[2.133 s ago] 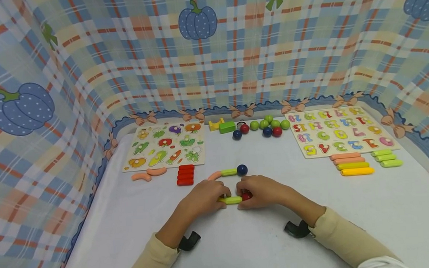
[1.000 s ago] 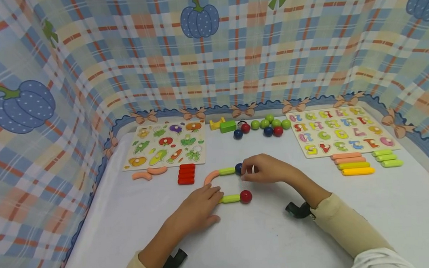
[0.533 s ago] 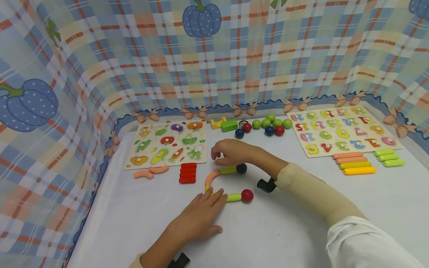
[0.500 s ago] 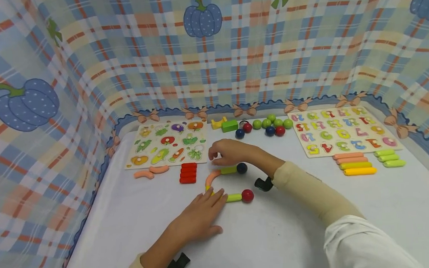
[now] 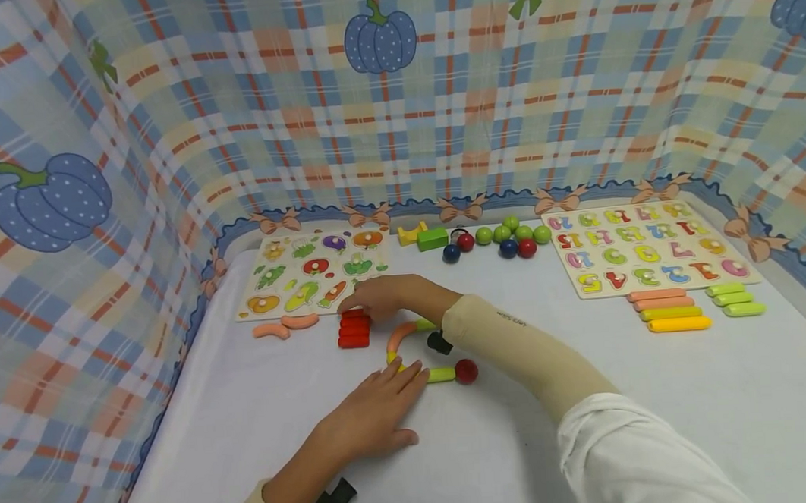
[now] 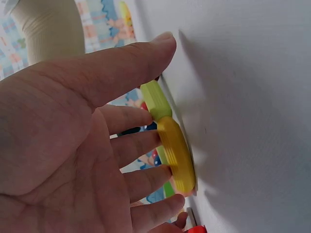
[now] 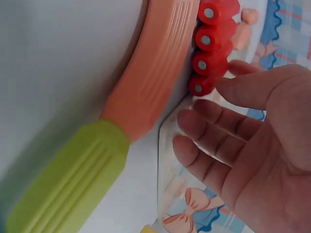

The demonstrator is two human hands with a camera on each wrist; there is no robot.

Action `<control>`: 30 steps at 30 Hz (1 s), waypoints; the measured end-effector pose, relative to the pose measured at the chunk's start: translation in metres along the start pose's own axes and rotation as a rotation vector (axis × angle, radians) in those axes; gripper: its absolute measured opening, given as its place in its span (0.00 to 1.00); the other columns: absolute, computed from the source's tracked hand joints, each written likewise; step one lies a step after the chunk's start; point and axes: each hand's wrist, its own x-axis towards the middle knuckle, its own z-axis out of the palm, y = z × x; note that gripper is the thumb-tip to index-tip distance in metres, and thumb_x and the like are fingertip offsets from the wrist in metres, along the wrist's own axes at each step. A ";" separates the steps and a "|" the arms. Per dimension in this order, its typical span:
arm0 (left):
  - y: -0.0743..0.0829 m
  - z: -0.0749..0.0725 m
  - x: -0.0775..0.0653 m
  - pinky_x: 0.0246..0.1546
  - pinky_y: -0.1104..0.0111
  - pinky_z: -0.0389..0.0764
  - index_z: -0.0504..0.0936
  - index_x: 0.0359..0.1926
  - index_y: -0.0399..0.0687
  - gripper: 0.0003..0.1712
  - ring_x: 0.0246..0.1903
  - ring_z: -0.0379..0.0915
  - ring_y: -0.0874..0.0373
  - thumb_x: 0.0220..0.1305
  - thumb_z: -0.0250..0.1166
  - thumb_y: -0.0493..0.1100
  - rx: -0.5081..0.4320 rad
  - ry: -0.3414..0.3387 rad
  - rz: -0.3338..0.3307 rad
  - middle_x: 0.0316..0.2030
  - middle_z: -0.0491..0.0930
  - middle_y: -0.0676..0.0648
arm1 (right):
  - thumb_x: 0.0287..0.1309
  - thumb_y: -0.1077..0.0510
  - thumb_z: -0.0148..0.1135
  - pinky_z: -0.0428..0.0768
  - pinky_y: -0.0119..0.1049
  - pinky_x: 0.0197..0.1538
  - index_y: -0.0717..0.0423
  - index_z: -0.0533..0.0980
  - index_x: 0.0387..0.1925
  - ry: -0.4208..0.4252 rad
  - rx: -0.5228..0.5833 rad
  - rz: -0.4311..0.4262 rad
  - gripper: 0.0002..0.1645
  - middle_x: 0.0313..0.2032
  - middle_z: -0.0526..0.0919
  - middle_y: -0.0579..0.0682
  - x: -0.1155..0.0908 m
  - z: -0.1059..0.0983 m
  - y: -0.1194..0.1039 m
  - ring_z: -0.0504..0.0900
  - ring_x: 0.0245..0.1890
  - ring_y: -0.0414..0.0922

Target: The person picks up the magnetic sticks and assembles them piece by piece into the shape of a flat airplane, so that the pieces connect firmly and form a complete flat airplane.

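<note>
My left hand [image 5: 373,411] lies with straight fingers over a yellow curved stick [image 6: 176,153], fingertips touching it. A lime straight stick [image 5: 441,375] joins that yellow piece and ends at a red ball [image 5: 466,371]. From the yellow piece's other end, a salmon curved stick [image 7: 155,68] leads to another lime stick [image 7: 73,179]. My right hand [image 5: 381,297] is at the back of a row of short red sticks [image 5: 353,334] with metal discs in their ends. In the right wrist view its thumb is beside the nearest one, the other fingers apart; contact is unclear.
Behind stand a vegetable puzzle board [image 5: 315,267], a green block [image 5: 433,239], several green balls [image 5: 501,233] and a number board [image 5: 649,246]. Two salmon curved sticks [image 5: 300,321] lie left; lime sticks [image 5: 744,309] and longer yellow ones [image 5: 679,324] lie right. Plaid cloth [image 5: 383,131] walls the table.
My left hand has gone from gripping the yellow stick to lying flat on it. My right hand has left the red ball, passed the dark blue ball, and moved left to the red sticks.
</note>
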 end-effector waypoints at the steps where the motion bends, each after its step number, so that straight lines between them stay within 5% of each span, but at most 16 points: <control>1: 0.000 0.000 0.000 0.58 0.53 0.59 0.51 0.69 0.48 0.49 0.66 0.42 0.46 0.52 0.64 0.59 -0.003 0.001 0.002 0.67 0.50 0.48 | 0.62 0.63 0.47 0.67 0.38 0.55 0.38 0.66 0.61 -0.004 -0.013 0.012 0.27 0.49 0.73 0.46 0.002 0.000 -0.001 0.69 0.46 0.41; 8: -0.001 -0.002 -0.001 0.58 0.54 0.59 0.52 0.68 0.48 0.48 0.66 0.42 0.47 0.52 0.65 0.57 -0.017 0.003 0.011 0.67 0.50 0.48 | 0.58 0.60 0.55 0.70 0.34 0.48 0.43 0.72 0.50 0.043 -0.087 0.037 0.18 0.38 0.75 0.41 0.008 0.006 0.000 0.70 0.40 0.41; 12: -0.001 -0.001 -0.001 0.58 0.55 0.59 0.52 0.68 0.49 0.48 0.66 0.42 0.47 0.51 0.65 0.58 -0.022 -0.009 0.006 0.67 0.50 0.48 | 0.54 0.58 0.61 0.71 0.29 0.38 0.47 0.72 0.43 0.068 -0.012 0.048 0.14 0.31 0.74 0.43 -0.001 0.007 0.006 0.70 0.33 0.41; 22: -0.001 -0.001 0.002 0.57 0.55 0.60 0.52 0.69 0.52 0.49 0.66 0.42 0.48 0.50 0.65 0.59 -0.023 -0.048 -0.034 0.67 0.50 0.50 | 0.53 0.58 0.61 0.79 0.38 0.29 0.55 0.72 0.36 0.139 0.626 0.097 0.10 0.27 0.79 0.53 -0.057 0.009 0.056 0.79 0.23 0.47; 30: 0.001 -0.001 0.002 0.58 0.56 0.59 0.51 0.69 0.53 0.49 0.66 0.42 0.48 0.51 0.65 0.59 -0.019 -0.039 -0.034 0.67 0.50 0.50 | 0.51 0.54 0.64 0.79 0.40 0.31 0.58 0.73 0.37 0.316 0.913 0.356 0.14 0.29 0.78 0.56 -0.105 0.030 0.100 0.79 0.24 0.48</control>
